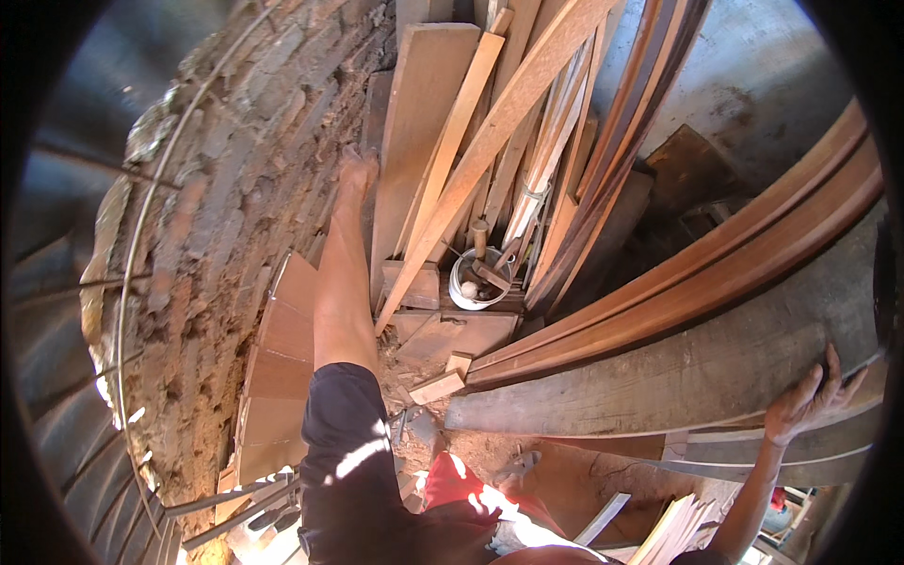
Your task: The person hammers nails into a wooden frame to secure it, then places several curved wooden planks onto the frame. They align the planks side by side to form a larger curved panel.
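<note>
My left arm stretches away from me in a dark sleeve, and my left hand (356,171) is between the rough brick wall (254,179) and a wide upright wooden board (424,122). Its fingers are too small and hidden to show whether they grip anything. On the right, my right hand (808,400) lies against the edge of a broad grey weathered plank (650,381), its fingers spread apart. Beyond that plank lean long reddish-brown boards (678,273). Several narrower wooden strips (504,118) stand upright or tilted in the middle.
A white bucket (465,299) with wooden-handled tools stands at the foot of the strips. Small wood blocks (437,387) lie on the dusty floor (490,457). Brown panels (275,377) lean by the wall. Metal bars (221,501) and loose wood strips (676,529) are close to me.
</note>
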`<state>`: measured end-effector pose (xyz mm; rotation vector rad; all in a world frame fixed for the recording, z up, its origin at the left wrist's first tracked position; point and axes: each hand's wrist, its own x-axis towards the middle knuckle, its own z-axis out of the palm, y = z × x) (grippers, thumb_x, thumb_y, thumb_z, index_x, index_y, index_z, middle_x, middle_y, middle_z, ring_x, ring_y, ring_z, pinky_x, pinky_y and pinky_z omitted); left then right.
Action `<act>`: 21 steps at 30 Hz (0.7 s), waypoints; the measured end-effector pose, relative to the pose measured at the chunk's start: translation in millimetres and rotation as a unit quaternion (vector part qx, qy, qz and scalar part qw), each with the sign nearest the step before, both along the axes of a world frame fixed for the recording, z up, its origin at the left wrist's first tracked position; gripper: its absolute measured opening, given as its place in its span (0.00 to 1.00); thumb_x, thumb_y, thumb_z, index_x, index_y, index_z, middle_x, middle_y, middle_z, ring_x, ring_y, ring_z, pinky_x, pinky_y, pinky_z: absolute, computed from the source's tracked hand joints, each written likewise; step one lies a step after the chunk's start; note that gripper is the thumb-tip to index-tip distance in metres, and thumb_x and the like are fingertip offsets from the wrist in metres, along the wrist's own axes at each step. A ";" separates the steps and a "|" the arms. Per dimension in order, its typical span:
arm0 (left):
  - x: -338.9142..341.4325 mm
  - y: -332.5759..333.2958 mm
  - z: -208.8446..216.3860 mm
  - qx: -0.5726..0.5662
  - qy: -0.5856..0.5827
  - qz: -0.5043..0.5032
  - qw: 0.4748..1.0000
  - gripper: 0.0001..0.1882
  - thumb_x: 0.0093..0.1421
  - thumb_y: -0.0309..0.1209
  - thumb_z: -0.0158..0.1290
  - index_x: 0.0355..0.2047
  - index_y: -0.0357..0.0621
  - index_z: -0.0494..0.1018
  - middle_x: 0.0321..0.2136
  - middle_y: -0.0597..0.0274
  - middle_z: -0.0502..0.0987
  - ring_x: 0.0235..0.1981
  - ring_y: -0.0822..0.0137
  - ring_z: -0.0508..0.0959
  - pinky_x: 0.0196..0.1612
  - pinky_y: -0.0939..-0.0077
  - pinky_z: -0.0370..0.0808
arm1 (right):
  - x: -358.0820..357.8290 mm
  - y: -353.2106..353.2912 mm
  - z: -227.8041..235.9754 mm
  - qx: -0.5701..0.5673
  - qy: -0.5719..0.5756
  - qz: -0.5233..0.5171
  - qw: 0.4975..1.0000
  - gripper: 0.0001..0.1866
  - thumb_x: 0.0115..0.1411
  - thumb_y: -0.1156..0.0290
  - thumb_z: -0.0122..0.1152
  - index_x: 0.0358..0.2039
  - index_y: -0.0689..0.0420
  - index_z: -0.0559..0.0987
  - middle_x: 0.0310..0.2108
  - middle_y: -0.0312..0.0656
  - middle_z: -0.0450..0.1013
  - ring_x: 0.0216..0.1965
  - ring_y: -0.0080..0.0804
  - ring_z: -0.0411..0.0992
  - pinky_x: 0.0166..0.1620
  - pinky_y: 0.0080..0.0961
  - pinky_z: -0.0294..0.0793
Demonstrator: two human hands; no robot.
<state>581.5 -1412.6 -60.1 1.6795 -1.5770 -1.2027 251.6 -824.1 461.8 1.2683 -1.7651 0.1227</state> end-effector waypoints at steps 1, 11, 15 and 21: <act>-6.7 -7.4 -13.0 0.015 0.007 -0.003 1.000 0.39 0.61 0.36 0.58 0.67 0.31 0.56 0.57 0.36 0.72 0.57 0.50 0.75 0.58 0.59 0.72 | 0.1 -0.5 -0.6 -0.002 -0.010 -0.003 1.000 0.23 0.75 0.56 0.43 0.58 0.58 0.77 0.69 0.61 0.55 0.73 0.54 0.45 0.71 0.49 0.44; -87.6 -68.7 6.9 -0.089 -0.063 -0.120 0.987 0.40 0.65 0.51 0.51 0.73 0.58 0.49 0.60 0.33 0.70 0.62 0.41 0.71 0.63 0.53 0.67 | -8.9 46.3 -1.1 -0.006 -0.036 -0.156 0.987 0.24 0.74 0.54 0.44 0.58 0.56 0.77 0.65 0.49 0.65 0.73 0.51 0.46 0.72 0.47 0.43; -88.4 -91.3 51.0 -0.109 -0.166 -0.171 0.965 0.37 0.67 0.52 0.46 0.74 0.71 0.47 0.61 0.34 0.69 0.64 0.41 0.69 0.64 0.50 0.66 | -11.5 54.6 3.9 -0.034 -0.102 -0.159 0.981 0.24 0.73 0.54 0.44 0.57 0.56 0.77 0.63 0.50 0.65 0.72 0.50 0.47 0.72 0.47 0.44; -99.3 -124.0 10.1 -0.153 -0.314 -0.154 0.924 0.32 0.67 0.47 0.46 0.71 0.70 0.52 0.58 0.38 0.69 0.61 0.41 0.69 0.59 0.51 0.70 | -8.0 60.5 -1.1 -0.142 -0.235 -0.166 0.947 0.23 0.73 0.55 0.45 0.56 0.58 0.76 0.63 0.49 0.65 0.71 0.49 0.48 0.72 0.49 0.43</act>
